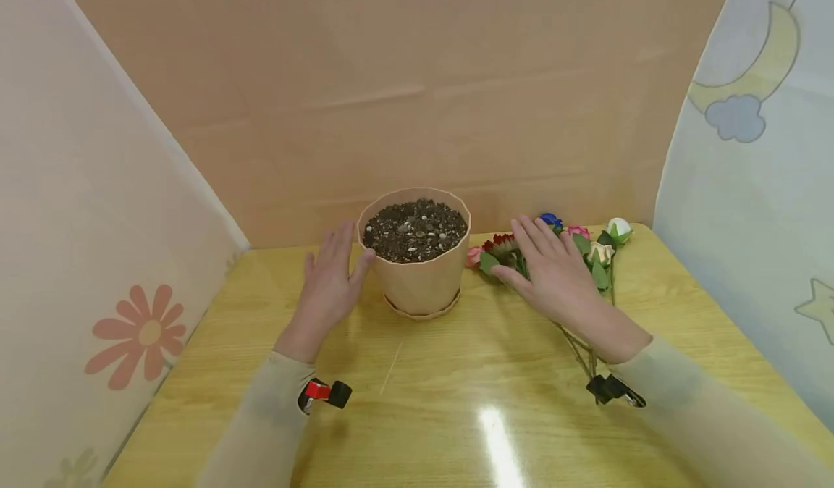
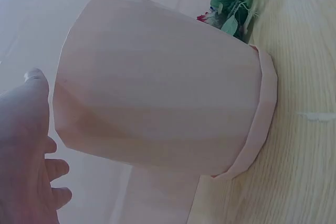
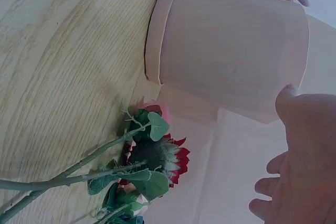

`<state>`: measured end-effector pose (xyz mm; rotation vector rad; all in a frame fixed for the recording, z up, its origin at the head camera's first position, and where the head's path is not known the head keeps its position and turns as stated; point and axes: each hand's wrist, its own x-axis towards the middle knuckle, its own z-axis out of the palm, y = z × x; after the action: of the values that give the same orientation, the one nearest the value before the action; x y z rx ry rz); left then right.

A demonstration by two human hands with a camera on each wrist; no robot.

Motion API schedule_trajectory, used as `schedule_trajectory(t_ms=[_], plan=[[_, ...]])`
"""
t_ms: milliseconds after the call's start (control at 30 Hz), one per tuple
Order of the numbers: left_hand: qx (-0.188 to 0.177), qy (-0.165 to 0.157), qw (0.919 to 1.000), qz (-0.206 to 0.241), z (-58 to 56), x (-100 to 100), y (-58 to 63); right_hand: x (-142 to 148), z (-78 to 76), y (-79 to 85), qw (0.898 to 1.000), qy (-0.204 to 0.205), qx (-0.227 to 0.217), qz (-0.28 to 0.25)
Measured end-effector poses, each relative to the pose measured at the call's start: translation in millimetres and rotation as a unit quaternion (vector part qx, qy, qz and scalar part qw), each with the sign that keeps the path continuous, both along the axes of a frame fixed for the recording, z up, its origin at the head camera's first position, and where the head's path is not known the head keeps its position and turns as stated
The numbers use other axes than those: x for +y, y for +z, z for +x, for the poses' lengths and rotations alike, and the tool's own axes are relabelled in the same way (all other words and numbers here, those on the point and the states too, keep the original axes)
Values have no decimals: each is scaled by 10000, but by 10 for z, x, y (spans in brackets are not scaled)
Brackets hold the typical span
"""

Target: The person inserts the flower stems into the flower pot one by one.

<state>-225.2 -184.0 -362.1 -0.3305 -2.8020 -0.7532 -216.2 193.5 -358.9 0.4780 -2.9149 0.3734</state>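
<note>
With the middle of the table as our hub in the head view, the pot lies between eleven and twelve o'clock, upright on its saucer and filled with dark soil to below the rim. From the pot, our left hand is between eight and nine, fingers straight and close together, thumb spread near the rim; whether it touches, we cannot tell. Our right hand, just past three, holds nothing, its fingers straight and slightly parted, above the flowers. We judge the pot fairly heavy, its wall stiff but smooth enough to slip, so we would cup it low at nine and three rather than by the thin rim. The flowers look light and soft-petalled; we would pinch their firmer stems, below the heads.
</note>
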Motion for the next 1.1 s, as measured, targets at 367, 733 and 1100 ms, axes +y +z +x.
schedule_trajectory(t_ms=[367, 733, 1100], plan=[[-42, -168, 9982, 567, -132, 95, 11, 94, 19, -20, 9999, -129, 65, -87], [-148, -429, 9857, 1622, -240, 164, -53, 187, 42, -93, 9995, -247, 47, -205], [-493, -321, 9574, 2828, -258, 224, -155, 231, 67, -168, 9993, -307, 105, -190]])
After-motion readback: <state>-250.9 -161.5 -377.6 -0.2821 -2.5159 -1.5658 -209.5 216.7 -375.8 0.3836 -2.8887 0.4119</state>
